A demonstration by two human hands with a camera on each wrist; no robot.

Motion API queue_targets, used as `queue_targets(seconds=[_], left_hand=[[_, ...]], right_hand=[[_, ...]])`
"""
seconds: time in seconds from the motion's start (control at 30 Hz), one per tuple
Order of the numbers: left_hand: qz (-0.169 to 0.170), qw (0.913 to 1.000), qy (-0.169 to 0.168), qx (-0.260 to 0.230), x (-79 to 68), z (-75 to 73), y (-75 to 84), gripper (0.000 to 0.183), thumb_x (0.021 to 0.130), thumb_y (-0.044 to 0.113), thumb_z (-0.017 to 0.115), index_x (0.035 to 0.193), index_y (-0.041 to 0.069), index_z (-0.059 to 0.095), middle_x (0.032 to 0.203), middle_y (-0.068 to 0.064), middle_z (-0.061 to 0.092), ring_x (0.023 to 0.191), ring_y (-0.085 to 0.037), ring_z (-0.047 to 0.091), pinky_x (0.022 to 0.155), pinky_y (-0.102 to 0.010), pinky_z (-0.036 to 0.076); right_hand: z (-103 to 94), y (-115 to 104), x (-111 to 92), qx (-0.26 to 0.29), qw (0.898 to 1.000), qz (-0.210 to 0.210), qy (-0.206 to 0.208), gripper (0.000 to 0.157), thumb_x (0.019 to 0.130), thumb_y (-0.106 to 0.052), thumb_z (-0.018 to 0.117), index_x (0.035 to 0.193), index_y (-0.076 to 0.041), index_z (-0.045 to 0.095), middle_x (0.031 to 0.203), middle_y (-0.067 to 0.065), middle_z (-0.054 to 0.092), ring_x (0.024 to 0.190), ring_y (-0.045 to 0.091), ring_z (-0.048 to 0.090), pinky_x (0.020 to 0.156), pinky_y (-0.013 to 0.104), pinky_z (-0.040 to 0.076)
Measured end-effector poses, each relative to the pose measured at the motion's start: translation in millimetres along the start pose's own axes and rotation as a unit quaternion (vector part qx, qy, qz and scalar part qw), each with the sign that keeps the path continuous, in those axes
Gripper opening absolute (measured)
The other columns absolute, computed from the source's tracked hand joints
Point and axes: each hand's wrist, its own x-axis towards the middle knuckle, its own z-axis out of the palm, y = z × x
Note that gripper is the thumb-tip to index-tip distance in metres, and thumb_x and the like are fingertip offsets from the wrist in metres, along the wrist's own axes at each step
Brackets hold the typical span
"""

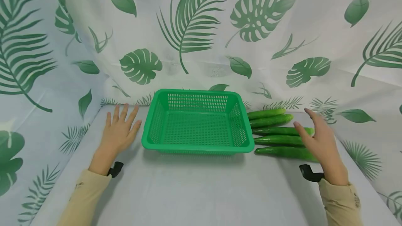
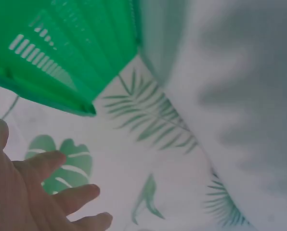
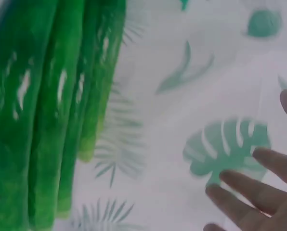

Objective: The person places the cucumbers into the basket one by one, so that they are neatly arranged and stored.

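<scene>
A green plastic basket with slotted walls stands at the middle of the table, and nothing lies in it. Several long green cucumbers lie side by side to its right, their left ends close by the basket's wall. My left hand is left of the basket, fingers spread and holding nothing; the left wrist view shows these fingers below the basket's corner. Over the right ends of the cucumbers is my right hand, its thumb and fingers apart with nothing between them. In the right wrist view the cucumbers fill the left side.
The white table reaches toward me in front of the basket. A white sheet printed with green leaves hangs behind the table and along both sides. Each wrist wears a black strap piece, and both sleeves are beige.
</scene>
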Motion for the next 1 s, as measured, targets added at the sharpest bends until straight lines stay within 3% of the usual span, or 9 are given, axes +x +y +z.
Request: queue_targets(seconds=[0.13, 0.27, 0.37, 0.53, 0.57, 0.67, 0.8, 0.9, 1.0], left_hand=[[0.014, 0.9998, -0.001, -0.018, 2.6, 1.6, 16.3, 0.067, 0.106, 0.050, 0.025, 0.160, 0.010, 0.021, 0.162, -0.026, 0.012, 0.148, -0.047, -0.001, 0.115, -0.064, -0.003], [0.032, 0.9988, -0.011, -0.034, 7.4, 4.4, 32.3, 0.068, 0.106, 0.050, 0.030, 0.159, 0.009, 0.021, 0.162, -0.025, 0.015, 0.149, -0.046, 0.002, 0.115, -0.066, 0.001], [0.040, 0.9982, -0.029, -0.034, 11.5, 7.7, 39.4, 0.073, 0.104, 0.050, 0.037, 0.159, 0.006, 0.019, 0.162, -0.023, 0.015, 0.149, -0.045, 0.004, 0.115, -0.066, 0.004], [0.047, 0.9958, -0.072, -0.032, 16.0, 11.3, 44.0, 0.079, 0.100, 0.032, 0.050, 0.158, -0.002, 0.008, 0.164, -0.022, 0.005, 0.149, -0.043, 0.000, 0.116, -0.065, 0.005], [0.047, 0.9950, -0.080, -0.035, 16.6, 11.8, 44.6, 0.080, 0.098, 0.027, 0.051, 0.158, -0.003, 0.006, 0.164, -0.022, 0.002, 0.149, -0.042, -0.002, 0.116, -0.064, 0.004], [0.046, 0.9932, -0.095, -0.050, 16.5, 12.9, 45.3, 0.083, 0.093, 0.017, 0.050, 0.157, -0.004, 0.000, 0.164, -0.021, -0.005, 0.150, -0.039, -0.008, 0.117, -0.061, 0.001], [0.049, 0.9925, -0.093, -0.063, 15.0, 13.0, 45.6, 0.083, 0.090, 0.011, 0.046, 0.156, -0.005, -0.001, 0.164, -0.020, -0.008, 0.150, -0.036, -0.008, 0.118, -0.059, 0.001], [0.055, 0.9920, -0.086, -0.074, 14.3, 12.5, 45.5, 0.082, 0.088, 0.009, 0.044, 0.156, -0.006, 0.000, 0.164, -0.020, -0.007, 0.151, -0.034, -0.007, 0.118, -0.059, 0.002], [0.059, 0.9916, -0.085, -0.078, 14.3, 12.5, 43.8, 0.082, 0.088, 0.008, 0.044, 0.156, -0.007, 0.000, 0.164, -0.021, -0.006, 0.151, -0.034, -0.007, 0.118, -0.059, 0.002]], right_hand=[[-9.2, 21, -4, 0.053, 0.995, 0.076, 0.023, 0.057, 0.104, -0.030, 0.049, 0.150, 0.000, 0.039, 0.147, 0.033, 0.039, 0.134, 0.054, 0.033, 0.102, 0.073, 0.026], [-11.5, 53, -15, 0.102, 0.984, 0.142, 0.036, 0.049, 0.103, -0.035, 0.050, 0.143, -0.005, 0.053, 0.128, -0.006, 0.061, 0.123, 0.012, 0.050, 0.104, 0.041, 0.037], [-8.0, 78, -26, 0.141, 0.972, 0.186, 0.022, 0.040, 0.102, -0.038, 0.053, 0.133, -0.016, 0.064, 0.103, -0.032, 0.056, 0.100, -0.011, 0.045, 0.094, 0.027, 0.035], [-1.6, 119, -38, 0.264, 0.942, 0.209, -0.011, 0.024, 0.101, -0.029, 0.058, 0.119, -0.019, 0.071, 0.096, -0.028, 0.067, 0.093, -0.010, 0.056, 0.087, 0.011, 0.041], [-1.0, 126, -40, 0.288, 0.933, 0.212, -0.027, 0.025, 0.101, -0.028, 0.058, 0.121, -0.019, 0.070, 0.098, -0.026, 0.068, 0.094, -0.009, 0.058, 0.084, 0.009, 0.041], [2.6, 144, -49, 0.316, 0.914, 0.235, -0.097, 0.036, 0.102, -0.031, 0.057, 0.137, -0.022, 0.060, 0.109, -0.032, 0.061, 0.108, -0.016, 0.048, 0.097, 0.009, 0.035], [9.7, 158, -58, 0.257, 0.924, 0.216, -0.184, 0.056, 0.101, -0.028, 0.059, 0.153, -0.022, 0.040, 0.120, -0.035, 0.048, 0.119, -0.016, 0.032, 0.099, 0.008, 0.031], [12.5, 163, -61, 0.228, 0.931, 0.202, -0.202, 0.066, 0.096, -0.023, 0.067, 0.155, -0.019, 0.037, 0.126, -0.034, 0.042, 0.130, -0.008, 0.026, 0.084, 0.004, 0.035], [14.0, 164, -61, 0.206, 0.930, 0.219, -0.213, 0.071, 0.091, -0.027, 0.073, 0.154, -0.025, 0.040, 0.128, -0.033, 0.036, 0.143, 0.005, 0.014, 0.102, 0.014, 0.030]])
